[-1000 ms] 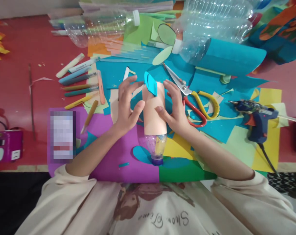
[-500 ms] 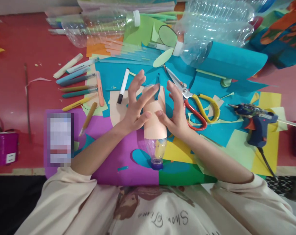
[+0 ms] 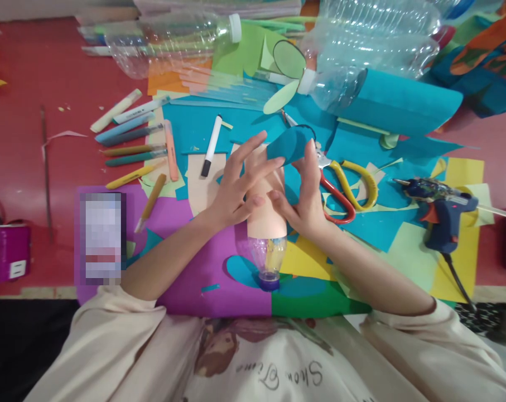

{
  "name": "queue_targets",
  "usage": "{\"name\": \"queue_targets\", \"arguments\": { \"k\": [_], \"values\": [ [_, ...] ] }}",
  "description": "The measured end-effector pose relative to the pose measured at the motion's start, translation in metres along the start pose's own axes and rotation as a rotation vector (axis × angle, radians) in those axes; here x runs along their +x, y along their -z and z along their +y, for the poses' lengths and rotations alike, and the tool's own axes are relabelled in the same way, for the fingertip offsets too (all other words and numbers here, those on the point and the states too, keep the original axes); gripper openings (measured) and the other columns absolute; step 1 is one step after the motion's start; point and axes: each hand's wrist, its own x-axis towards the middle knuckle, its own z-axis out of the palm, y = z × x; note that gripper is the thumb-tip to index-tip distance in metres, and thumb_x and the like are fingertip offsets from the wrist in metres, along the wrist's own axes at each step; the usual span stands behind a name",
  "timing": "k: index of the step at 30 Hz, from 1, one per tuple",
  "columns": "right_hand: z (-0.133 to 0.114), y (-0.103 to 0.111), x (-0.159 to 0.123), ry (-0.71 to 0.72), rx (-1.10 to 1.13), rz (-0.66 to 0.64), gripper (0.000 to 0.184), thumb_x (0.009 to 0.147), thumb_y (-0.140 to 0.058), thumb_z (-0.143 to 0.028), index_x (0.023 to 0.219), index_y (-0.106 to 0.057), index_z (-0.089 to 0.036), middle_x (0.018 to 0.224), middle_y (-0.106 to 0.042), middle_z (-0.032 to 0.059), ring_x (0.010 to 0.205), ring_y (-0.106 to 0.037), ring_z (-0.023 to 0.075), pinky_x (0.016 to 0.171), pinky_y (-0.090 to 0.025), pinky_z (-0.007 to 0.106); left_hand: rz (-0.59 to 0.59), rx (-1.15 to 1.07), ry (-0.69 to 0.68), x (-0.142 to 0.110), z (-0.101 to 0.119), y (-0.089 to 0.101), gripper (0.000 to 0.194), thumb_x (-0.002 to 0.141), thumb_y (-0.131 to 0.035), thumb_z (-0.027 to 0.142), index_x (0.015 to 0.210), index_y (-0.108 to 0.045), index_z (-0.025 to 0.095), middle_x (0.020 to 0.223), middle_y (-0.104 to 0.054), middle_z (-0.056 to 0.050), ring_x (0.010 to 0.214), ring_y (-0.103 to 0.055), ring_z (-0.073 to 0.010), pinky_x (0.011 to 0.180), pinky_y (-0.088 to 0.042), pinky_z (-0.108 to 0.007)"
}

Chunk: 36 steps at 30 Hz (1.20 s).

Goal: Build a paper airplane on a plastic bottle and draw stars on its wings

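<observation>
Red tabletop (image 3: 18,139) shows bare at the left, beyond loose markers (image 3: 119,130). Next, the left hand (image 3: 236,192) curves open, fingers spread. Between both hands lies the plastic bottle (image 3: 265,223) wrapped in peach paper, its long axis running away from the body, purple-blue cap (image 3: 268,282) towards the wearer; blue cut paper (image 3: 283,145) sits at its far end, among the fingertips. Equally near, the right hand (image 3: 305,195) is open too; firm contact is unclear. Scissors (image 3: 323,160) crowd its outer side, while the glue gun (image 3: 445,209) lies well apart.
</observation>
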Motion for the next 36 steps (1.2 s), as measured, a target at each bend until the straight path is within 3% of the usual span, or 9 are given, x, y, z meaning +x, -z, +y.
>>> {"name": "queue_targets", "arguments": {
  "k": [6,13,19,24,26,28,32,36],
  "values": [
    [0.000,0.000,0.003,0.127,0.037,0.064,0.074,0.096,-0.048,-0.043,0.153,-0.002,-0.042,0.156,-0.038,0.0061,0.145,-0.037,0.0299,0.114,-0.043,0.053,0.023,0.021,0.051,0.000,0.003,-0.001,0.056,0.097,-0.003,0.063,0.146,-0.017,0.041,0.151,-0.040,-0.005,0.141,-0.041,-0.0292,0.113,-0.038,-0.055],
    [-0.001,-0.001,0.001,0.119,0.049,0.105,0.066,0.096,-0.048,-0.040,0.152,-0.014,-0.039,0.146,-0.049,0.0061,0.139,-0.046,0.0294,0.120,-0.031,0.057,0.105,-0.058,-0.002,0.001,-0.002,-0.003,0.058,0.098,-0.012,0.065,0.152,-0.009,0.045,0.156,-0.033,0.000,0.145,-0.034,-0.0256,0.117,-0.033,-0.051],
    [0.000,-0.001,0.001,0.168,0.064,0.137,0.068,0.095,-0.052,-0.036,0.153,-0.017,-0.036,0.143,-0.052,0.0077,0.135,-0.048,0.0286,0.116,-0.037,0.056,0.163,0.019,0.004,0.003,-0.010,0.001,0.055,0.097,-0.008,0.065,0.142,-0.032,0.044,0.160,-0.019,0.005,0.146,-0.030,-0.0260,0.117,-0.034,-0.054],
    [0.002,-0.001,0.000,0.159,0.023,0.109,0.067,0.096,-0.049,-0.039,0.153,-0.015,-0.037,0.141,-0.054,0.0078,0.134,-0.050,0.0295,0.115,-0.037,0.057,0.258,0.042,-0.084,0.008,-0.014,0.003,0.055,0.098,-0.010,0.065,0.142,-0.031,0.039,0.160,-0.017,0.004,0.146,-0.029,-0.0251,0.118,-0.032,-0.050],
    [0.002,0.000,0.000,0.139,0.028,0.080,0.066,0.096,-0.048,-0.040,0.153,-0.013,-0.038,0.143,-0.053,0.0067,0.134,-0.050,0.0291,0.117,-0.034,0.056,0.208,0.087,-0.118,0.009,-0.012,0.006,0.055,0.098,-0.010,0.063,0.145,-0.026,0.039,0.163,-0.007,0.005,0.150,-0.020,-0.0261,0.120,-0.027,-0.052],
    [0.002,0.000,0.000,0.120,0.028,0.064,0.065,0.096,-0.047,-0.042,0.152,-0.013,-0.040,0.143,-0.053,0.0061,0.133,-0.052,0.0285,0.117,-0.035,0.055,0.143,0.108,-0.109,0.010,-0.010,0.011,0.054,0.099,-0.010,0.063,0.142,-0.034,0.040,0.164,-0.002,0.009,0.151,-0.017,-0.0264,0.121,-0.024,-0.053],
    [0.000,-0.001,0.000,0.120,0.003,0.116,0.061,0.097,-0.046,-0.044,0.151,-0.020,-0.037,0.136,-0.058,0.0075,0.127,-0.057,0.0285,0.115,-0.038,0.056,0.152,0.165,-0.115,0.011,-0.010,0.022,0.059,0.099,-0.011,0.062,0.115,-0.059,0.032,0.159,-0.024,0.006,0.144,-0.030,-0.0252,0.121,-0.022,-0.053],
    [0.001,-0.003,-0.002,0.118,-0.018,0.130,0.061,0.097,-0.046,-0.044,0.152,-0.020,-0.037,0.136,-0.058,0.0078,0.131,-0.053,0.0289,0.112,-0.043,0.056,0.144,0.266,-0.187,0.013,-0.015,0.028,0.060,0.101,-0.011,0.057,0.095,-0.064,0.028,0.149,-0.044,0.005,0.140,-0.034,-0.0208,0.123,-0.016,-0.051]
  ]
}}
